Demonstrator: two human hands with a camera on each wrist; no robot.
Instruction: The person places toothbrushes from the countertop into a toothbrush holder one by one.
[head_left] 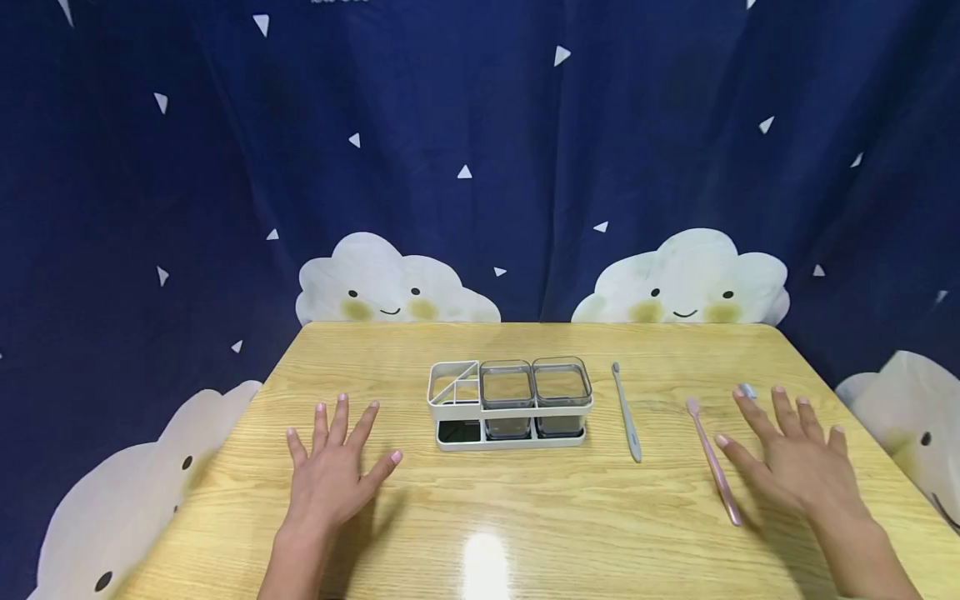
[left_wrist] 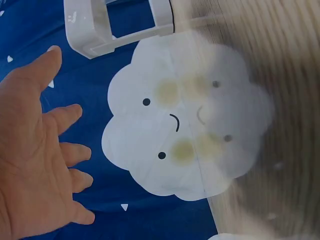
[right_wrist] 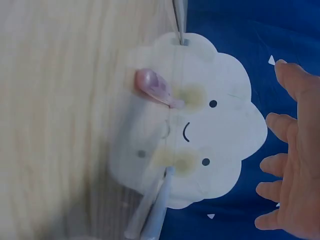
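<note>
My left hand [head_left: 330,479] hovers over the table's left side, fingers straight and spread, holding nothing. To its right stands a white toothbrush holder [head_left: 457,412], whose corner [left_wrist: 82,30] shows in the left wrist view. Two clear grey cups [head_left: 507,387] sit side by side in its right part. Spread in the same way, my right hand [head_left: 806,467] is over the right side with nothing in it. Just left of it lies a pink toothbrush [head_left: 714,467]. A blue toothbrush [head_left: 747,390] is mostly hidden beneath that hand. Farther left lies a grey toothbrush [head_left: 627,412].
The light wooden table [head_left: 420,517] has a glossy surface with a bright reflection near the front. Behind it and at both sides hangs a dark blue curtain [head_left: 420,108] printed with white clouds and small triangles.
</note>
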